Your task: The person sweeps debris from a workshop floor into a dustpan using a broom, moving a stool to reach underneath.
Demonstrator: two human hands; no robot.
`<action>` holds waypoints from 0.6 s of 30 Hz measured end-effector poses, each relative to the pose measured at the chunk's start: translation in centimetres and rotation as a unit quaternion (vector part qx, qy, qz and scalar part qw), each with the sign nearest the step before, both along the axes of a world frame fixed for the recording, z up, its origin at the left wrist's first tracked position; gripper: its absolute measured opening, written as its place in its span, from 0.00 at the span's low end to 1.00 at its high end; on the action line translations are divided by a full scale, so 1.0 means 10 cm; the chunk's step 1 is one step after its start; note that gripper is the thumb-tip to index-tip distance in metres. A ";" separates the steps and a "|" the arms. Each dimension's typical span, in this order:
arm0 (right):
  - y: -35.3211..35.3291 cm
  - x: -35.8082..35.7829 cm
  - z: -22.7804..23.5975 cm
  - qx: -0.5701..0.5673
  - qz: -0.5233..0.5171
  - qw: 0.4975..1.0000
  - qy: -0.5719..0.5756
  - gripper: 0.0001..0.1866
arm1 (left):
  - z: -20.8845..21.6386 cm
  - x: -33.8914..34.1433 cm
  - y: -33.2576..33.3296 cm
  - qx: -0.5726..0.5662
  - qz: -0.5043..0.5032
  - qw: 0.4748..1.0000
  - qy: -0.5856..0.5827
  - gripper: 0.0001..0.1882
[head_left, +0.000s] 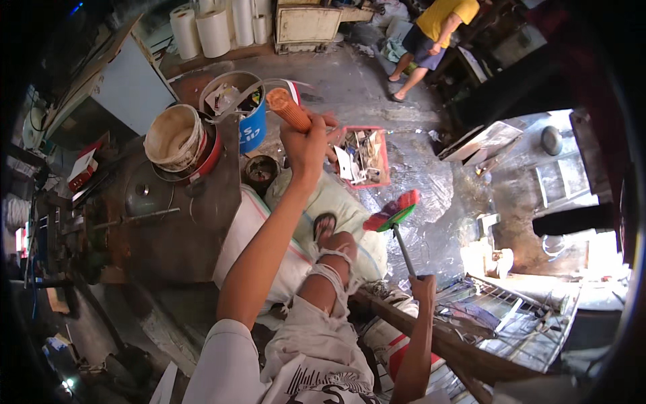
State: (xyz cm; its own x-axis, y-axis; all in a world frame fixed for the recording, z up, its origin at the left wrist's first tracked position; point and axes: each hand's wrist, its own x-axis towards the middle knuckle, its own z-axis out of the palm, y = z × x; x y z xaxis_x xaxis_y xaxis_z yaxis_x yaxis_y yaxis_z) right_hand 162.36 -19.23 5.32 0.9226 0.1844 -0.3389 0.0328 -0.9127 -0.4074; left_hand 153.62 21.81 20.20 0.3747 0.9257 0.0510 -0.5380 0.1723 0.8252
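Observation:
My left hand [306, 149] is raised ahead of me, its fingers wrapped round an orange ribbed cylinder [288, 110]. The cylinder tilts up to the left, and its rough, round end shows. Lower on the right, my right hand [424, 288] grips the grey handle of a broom [404, 250]. A green head with red bristles [392, 210] tops that handle, pointing away from me above the floor. My left foot rests on pale woven sacks [356, 219], between my two hands. Just beyond the left hand is a red crate [385, 158] full of small mixed items.
At the left, a dark table [168, 242] carries a dirty white bucket [176, 138] set in a red basin [214, 151]. A blue bin [253, 131] stands behind it. Far right, a person in a yellow shirt [447, 20] stands. A metal rack [525, 330] lies at the lower right.

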 end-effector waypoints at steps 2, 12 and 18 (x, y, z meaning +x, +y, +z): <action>0.11 0.50 -0.27 0.003 -0.021 1.000 0.020 0.17 | -0.02 0.29 0.20 0.003 0.006 1.000 -0.006 0.05; 0.24 2.74 -0.67 -0.016 0.185 0.980 -0.069 0.14 | -0.46 1.76 1.87 0.031 0.040 0.999 0.012 0.07; 0.92 3.38 0.48 -0.178 0.055 0.975 0.121 0.17 | -0.47 2.16 2.69 0.029 0.023 0.999 -0.008 0.09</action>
